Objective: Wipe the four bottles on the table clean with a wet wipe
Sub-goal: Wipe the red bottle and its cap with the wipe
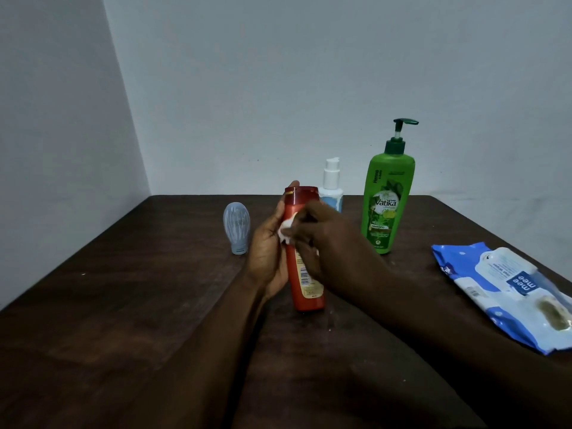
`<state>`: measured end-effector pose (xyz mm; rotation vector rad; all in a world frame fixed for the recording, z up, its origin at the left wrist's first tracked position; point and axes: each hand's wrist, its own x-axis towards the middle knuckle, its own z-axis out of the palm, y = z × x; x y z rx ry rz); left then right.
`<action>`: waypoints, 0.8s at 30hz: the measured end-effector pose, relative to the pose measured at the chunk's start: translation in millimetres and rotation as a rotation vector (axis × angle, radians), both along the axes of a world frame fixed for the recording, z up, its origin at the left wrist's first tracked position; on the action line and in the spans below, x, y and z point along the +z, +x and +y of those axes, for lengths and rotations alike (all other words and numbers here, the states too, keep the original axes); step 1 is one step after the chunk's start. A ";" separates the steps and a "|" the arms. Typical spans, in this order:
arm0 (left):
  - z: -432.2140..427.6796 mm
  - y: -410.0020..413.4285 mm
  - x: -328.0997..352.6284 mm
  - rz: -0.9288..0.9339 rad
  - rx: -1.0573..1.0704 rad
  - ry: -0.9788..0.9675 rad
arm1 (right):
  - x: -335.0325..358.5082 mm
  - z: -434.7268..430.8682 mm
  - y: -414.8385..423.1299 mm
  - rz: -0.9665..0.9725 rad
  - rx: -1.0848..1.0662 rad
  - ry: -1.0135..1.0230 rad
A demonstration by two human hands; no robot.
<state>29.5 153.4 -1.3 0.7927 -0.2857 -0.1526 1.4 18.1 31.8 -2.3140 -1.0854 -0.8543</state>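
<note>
**Wipe on red bottle, mid-table**

Table [123,305] meets the wall at the back. Widest open stretch: front left. Wipe pack [507,292] lies at the right edge. Blue bottle [236,227], white bottle [331,187] and green bottle [387,199] stand behind.

Left hand [269,252] grips the red bottle [305,274] from its left, thumb near the cap. Right hand [328,243], fingers curled, pinches the wipe [286,229] against its upper body.

Red bottle is near upright at table centre, with its barcode label facing the camera.

A blue-and-white wipes pack [507,292] lies flat at the right edge of the dark wooden table [123,305], whose far edge meets a pale wall [278,72].
</note>
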 end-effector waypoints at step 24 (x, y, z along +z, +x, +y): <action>0.7 -1.1 5.4 -0.163 0.327 0.191 | -50.6 -28.6 -7.1 0.727 -0.052 0.656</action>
